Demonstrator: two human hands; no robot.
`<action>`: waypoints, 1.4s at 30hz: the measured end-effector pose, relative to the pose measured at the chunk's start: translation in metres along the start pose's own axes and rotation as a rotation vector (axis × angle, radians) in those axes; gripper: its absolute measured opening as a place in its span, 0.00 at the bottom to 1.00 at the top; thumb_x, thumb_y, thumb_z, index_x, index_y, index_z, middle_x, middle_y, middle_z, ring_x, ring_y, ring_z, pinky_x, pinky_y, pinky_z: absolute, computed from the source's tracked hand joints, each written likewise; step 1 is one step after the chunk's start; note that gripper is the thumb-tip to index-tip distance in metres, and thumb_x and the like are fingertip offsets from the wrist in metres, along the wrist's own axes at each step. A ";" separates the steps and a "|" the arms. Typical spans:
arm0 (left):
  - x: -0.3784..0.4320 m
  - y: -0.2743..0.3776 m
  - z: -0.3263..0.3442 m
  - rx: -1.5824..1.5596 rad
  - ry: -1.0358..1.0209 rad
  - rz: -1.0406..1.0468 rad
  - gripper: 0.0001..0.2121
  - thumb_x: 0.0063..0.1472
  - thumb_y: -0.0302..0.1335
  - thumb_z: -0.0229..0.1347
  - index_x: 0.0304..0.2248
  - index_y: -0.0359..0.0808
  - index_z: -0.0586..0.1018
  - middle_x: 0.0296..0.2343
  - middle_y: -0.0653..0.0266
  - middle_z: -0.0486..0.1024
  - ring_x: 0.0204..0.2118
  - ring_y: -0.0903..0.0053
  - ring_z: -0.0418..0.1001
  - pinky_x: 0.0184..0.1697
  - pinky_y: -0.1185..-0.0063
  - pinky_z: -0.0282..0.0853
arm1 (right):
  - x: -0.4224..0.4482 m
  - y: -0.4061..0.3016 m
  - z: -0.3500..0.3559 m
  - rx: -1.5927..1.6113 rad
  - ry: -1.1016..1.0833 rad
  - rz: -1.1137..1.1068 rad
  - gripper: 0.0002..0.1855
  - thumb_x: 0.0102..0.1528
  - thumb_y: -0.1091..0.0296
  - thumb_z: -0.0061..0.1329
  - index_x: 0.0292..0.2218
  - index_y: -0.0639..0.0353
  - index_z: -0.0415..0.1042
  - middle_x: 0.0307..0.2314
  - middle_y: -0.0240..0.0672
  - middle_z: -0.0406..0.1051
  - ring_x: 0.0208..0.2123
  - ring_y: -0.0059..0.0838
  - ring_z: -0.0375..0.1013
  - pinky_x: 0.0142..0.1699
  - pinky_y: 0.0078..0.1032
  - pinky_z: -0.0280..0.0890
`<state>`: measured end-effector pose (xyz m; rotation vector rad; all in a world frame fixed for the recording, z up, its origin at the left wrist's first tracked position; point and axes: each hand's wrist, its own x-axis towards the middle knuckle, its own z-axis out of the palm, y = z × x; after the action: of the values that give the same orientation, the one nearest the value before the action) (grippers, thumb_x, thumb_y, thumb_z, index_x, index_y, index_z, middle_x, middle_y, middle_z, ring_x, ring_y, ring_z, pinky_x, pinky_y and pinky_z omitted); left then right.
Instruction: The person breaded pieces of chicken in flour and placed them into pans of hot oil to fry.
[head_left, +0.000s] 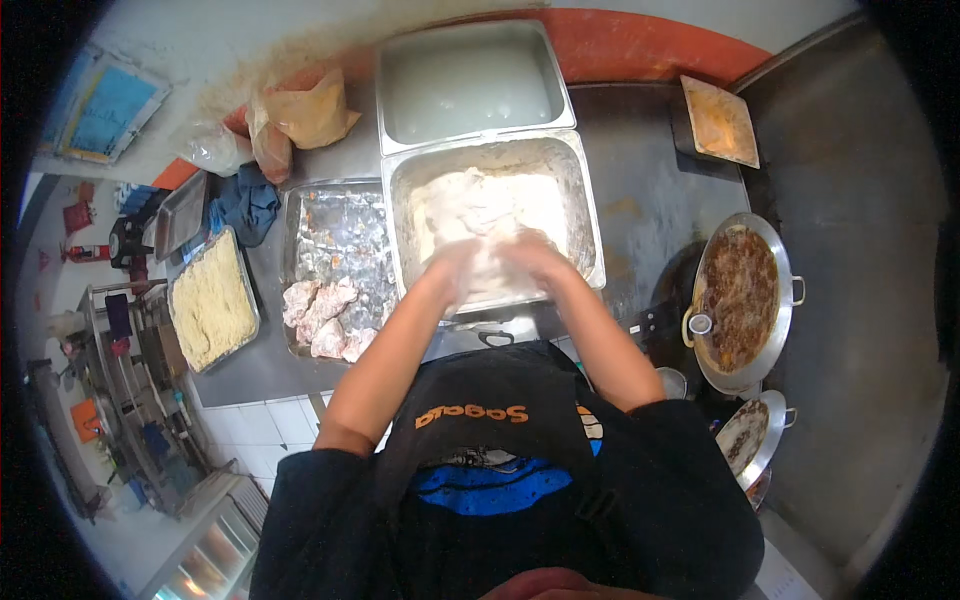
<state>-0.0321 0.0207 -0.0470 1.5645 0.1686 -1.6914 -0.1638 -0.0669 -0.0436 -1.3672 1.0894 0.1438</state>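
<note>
Both my hands are inside a deep metal pan (592, 217) of white flour (480, 195). My left hand (457, 262) is blurred and dusted with flour near the pan's front left. Beside it, my right hand (529, 251) is blurred too, its fingers down at the flour; whether either holds a piece is hidden by blur and flour. Left of the pan lies a flour-smeared metal tray (337, 225) with several floured raw meat pieces (326, 307) at its near end. Behind the pan stands another deep metal pan (472, 90) holding cloudy liquid.
At the far left is a tray of pale yellow crumbs (214, 300), near a dark cloth (251, 202) and plastic bags (307, 112). On the right, a wide pan of bubbling oil (739, 300) stands beside a smaller pan (746, 439). A rectangular container (720, 124) sits at back right.
</note>
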 end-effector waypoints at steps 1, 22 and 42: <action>0.004 -0.007 -0.004 0.003 0.000 -0.001 0.15 0.58 0.33 0.49 0.43 0.34 0.69 0.36 0.58 0.72 0.34 0.67 0.73 0.33 0.60 0.71 | -0.015 -0.013 0.000 -0.055 0.098 -0.035 0.25 0.49 0.63 0.50 0.47 0.63 0.66 0.37 0.39 0.71 0.38 0.26 0.69 0.43 0.24 0.64; 0.038 0.041 -0.021 -0.305 -0.095 0.334 0.27 0.64 0.45 0.27 0.50 0.33 0.64 0.45 0.55 0.68 0.46 0.65 0.67 0.50 0.67 0.64 | 0.031 -0.031 -0.021 0.066 -0.048 -0.275 0.21 0.55 0.55 0.39 0.42 0.61 0.72 0.42 0.40 0.69 0.44 0.32 0.66 0.51 0.27 0.57; -0.005 0.010 -0.006 -0.181 -0.014 0.093 0.15 0.60 0.45 0.43 0.38 0.45 0.72 0.32 0.66 0.72 0.35 0.68 0.71 0.34 0.65 0.65 | 0.043 0.020 -0.013 0.121 0.254 -0.429 0.24 0.53 0.58 0.46 0.46 0.66 0.66 0.40 0.43 0.69 0.40 0.31 0.68 0.46 0.27 0.62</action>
<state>-0.0217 0.0202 -0.0399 1.4048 0.2321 -1.5695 -0.1604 -0.0929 -0.0847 -1.5035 0.9675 -0.4127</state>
